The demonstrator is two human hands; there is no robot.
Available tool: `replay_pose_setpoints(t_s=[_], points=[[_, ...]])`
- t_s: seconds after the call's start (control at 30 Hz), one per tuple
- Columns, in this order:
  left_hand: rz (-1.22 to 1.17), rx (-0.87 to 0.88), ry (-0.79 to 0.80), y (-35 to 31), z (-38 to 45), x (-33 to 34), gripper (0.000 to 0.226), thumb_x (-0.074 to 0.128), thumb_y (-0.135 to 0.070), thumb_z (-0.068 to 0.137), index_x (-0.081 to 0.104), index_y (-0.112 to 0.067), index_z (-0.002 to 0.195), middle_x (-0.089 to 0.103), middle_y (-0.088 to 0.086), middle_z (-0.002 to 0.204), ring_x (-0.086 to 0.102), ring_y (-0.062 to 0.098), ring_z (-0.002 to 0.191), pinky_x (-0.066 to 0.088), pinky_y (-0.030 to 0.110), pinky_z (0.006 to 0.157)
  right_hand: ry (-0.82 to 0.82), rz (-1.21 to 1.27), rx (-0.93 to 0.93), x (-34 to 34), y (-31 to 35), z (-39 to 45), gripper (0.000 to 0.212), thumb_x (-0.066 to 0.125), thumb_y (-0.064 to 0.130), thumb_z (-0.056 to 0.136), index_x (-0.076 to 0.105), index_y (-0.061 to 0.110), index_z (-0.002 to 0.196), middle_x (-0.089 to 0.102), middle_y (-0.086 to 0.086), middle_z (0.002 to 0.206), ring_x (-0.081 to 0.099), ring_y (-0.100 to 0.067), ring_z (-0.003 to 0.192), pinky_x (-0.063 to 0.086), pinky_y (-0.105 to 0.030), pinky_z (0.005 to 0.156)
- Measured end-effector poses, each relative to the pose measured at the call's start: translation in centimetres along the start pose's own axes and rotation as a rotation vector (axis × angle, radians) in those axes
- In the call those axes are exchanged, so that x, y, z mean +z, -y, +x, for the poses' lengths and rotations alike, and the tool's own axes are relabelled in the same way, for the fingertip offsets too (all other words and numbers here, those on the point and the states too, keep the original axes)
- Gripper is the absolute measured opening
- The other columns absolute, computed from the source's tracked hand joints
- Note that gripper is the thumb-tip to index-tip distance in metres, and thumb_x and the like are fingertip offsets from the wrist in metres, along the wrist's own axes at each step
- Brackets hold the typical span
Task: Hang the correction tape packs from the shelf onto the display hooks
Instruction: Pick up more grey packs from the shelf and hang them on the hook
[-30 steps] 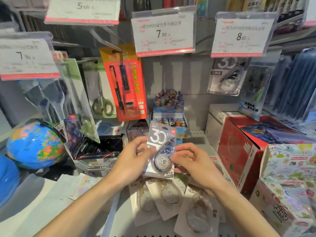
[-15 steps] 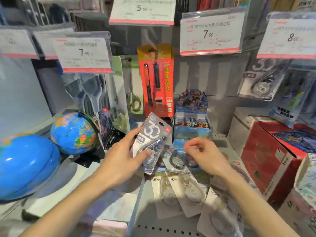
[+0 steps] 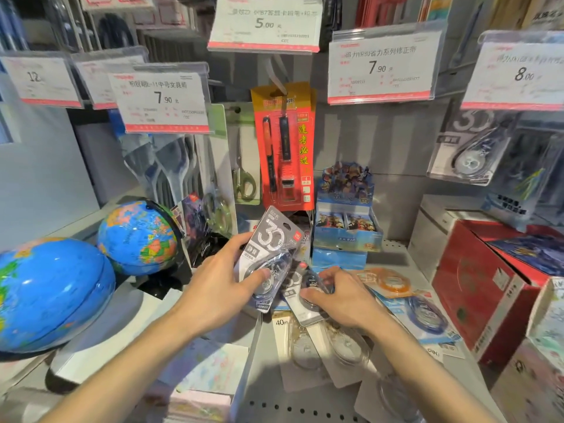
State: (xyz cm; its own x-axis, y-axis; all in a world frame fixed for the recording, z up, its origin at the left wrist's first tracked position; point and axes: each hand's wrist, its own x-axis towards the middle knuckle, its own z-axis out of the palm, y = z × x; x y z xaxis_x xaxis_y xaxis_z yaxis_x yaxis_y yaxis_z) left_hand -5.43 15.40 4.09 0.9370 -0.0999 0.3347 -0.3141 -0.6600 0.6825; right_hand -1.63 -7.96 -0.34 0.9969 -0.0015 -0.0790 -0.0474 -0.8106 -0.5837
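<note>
Head view: left hand (image 3: 219, 288) pinches one grey "30" correction tape pack (image 3: 270, 254), thumb on the clear blister, fingers behind the card, top tilted up. Right hand (image 3: 338, 296) curls onto a 2nd grey pack (image 3: 302, 296) lying on the shelf (image 3: 305, 406) just under its fingertips; grip not confirmed. Judged: light, stiff card w/ slick plastic bubble, so hold by card edges and keep the hang hole free. Count: 1 in hand, 1 under right hand, approx. 5 more loose near/below right hand, 1 hung pack (image 3: 470, 148) up-right.

Grey correction tape pack (image 3: 272, 246), blue globes (image 3: 138, 238) with multicoloured land, red box (image 3: 476, 282), orange pen card (image 3: 283, 148)
</note>
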Motion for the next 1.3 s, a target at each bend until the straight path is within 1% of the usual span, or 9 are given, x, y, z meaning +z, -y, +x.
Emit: replay_pose_setpoints(t_s=[0.2,0.33,0.47,0.6,0.7,0.83,1.0,1.2,1.3], points=[[-0.040,-0.008,0.006,-0.3,0.0,0.3,0.056,0.075,-0.035,0.092,0.048,-0.034,0.141,0.075,-0.022,0.115,0.071,0.005,0.108,0.054,0.042,0.100,0.052,0.247,-0.034,-0.2,-0.3,-0.2,0.076,0.088,0.039,0.079,0.052,0.019,0.142,0.064,0.013,0.112,0.062,-0.003,0.094,0.043,-0.011,0.069],[-0.081,-0.028,0.005,-0.4,-0.2,0.4,0.051,0.076,-0.038,0.090,0.050,-0.034,0.134,0.077,-0.022,0.109,0.072,0.005,0.103,0.054,0.041,0.098,0.038,0.387,0.030,-1.2,-0.8,-0.4,0.044,0.093,0.025,0.074,0.071,0.015,0.111,0.073,0.005,0.086,0.064,-0.003,0.060,0.048,-0.025,0.061],[-0.202,-0.005,-0.029,-0.8,-0.6,0.7,0.039,0.079,-0.031,0.088,0.055,-0.033,0.119,0.074,-0.035,0.098,0.072,-0.005,0.089,0.055,0.037,0.087,-0.062,0.452,0.038,-3.2,-1.4,-2.0,0.038,0.090,0.023,0.079,0.061,0.027,0.103,0.071,0.009,0.075,0.065,-0.003,0.056,0.051,-0.023,0.056],[-0.319,0.049,-0.028,-1.4,-1.0,1.1,0.036,0.081,-0.026,0.088,0.056,-0.035,0.111,0.076,-0.030,0.101,0.073,-0.005,0.090,0.053,0.027,0.081,-0.169,0.621,-0.002,-5.3,-2.0,-4.9,0.038,0.083,0.006,0.085,0.061,0.011,0.115,0.084,-0.007,0.093,0.080,-0.028,0.088,0.063,-0.038,0.078],[-0.417,0.078,-0.007,-2.6,-1.1,1.3,0.035,0.080,-0.024,0.089,0.058,-0.035,0.113,0.078,-0.023,0.105,0.076,0.002,0.092,0.057,0.026,0.079,-0.214,0.696,-0.063,-7.2,-2.3,-7.4,0.039,0.081,0.004,0.087,0.062,0.009,0.120,0.084,-0.005,0.099,0.081,-0.019,0.088,0.061,-0.024,0.071],[-0.504,0.132,0.010,-5.2,-1.3,1.9,0.034,0.079,-0.021,0.090,0.059,-0.035,0.113,0.079,-0.020,0.105,0.077,0.005,0.090,0.059,0.020,0.073,-0.288,0.684,-0.121,-9.7,-3.0,-10.3,0.035,0.080,0.010,0.088,0.063,0.019,0.118,0.084,0.000,0.101,0.081,-0.022,0.092,0.061,-0.038,0.083],[-0.523,0.172,0.007,-9.0,-1.7,3.0,0.034,0.079,-0.023,0.090,0.059,-0.031,0.116,0.078,-0.022,0.106,0.076,0.004,0.093,0.061,0.029,0.079,-0.343,0.672,-0.203,-13.3,-5.3,-12.3,0.036,0.081,0.011,0.089,0.063,0.019,0.119,0.084,0.001,0.103,0.081,-0.021,0.092,0.059,-0.040,0.081],[-0.513,0.193,-0.046,-14.5,-2.3,6.4,0.034,0.080,-0.020,0.090,0.058,-0.029,0.115,0.081,-0.015,0.104,0.077,0.008,0.091,0.059,0.039,0.085,-0.414,0.650,-0.332,-18.3,-10.1,-13.8,0.031,0.084,0.020,0.086,0.067,0.033,0.109,0.082,-0.004,0.102,0.078,-0.031,0.095,0.057,-0.057,0.092],[-0.526,0.201,-0.082,-17.8,-2.5,8.6,0.034,0.080,-0.018,0.090,0.058,-0.031,0.113,0.081,-0.013,0.105,0.077,0.010,0.092,0.060,0.043,0.086,-0.423,0.657,-0.401,-20.9,-12.8,-14.5,0.029,0.082,0.016,0.089,0.068,0.039,0.101,0.083,0.000,0.100,0.079,-0.027,0.094,0.062,-0.040,0.081]])
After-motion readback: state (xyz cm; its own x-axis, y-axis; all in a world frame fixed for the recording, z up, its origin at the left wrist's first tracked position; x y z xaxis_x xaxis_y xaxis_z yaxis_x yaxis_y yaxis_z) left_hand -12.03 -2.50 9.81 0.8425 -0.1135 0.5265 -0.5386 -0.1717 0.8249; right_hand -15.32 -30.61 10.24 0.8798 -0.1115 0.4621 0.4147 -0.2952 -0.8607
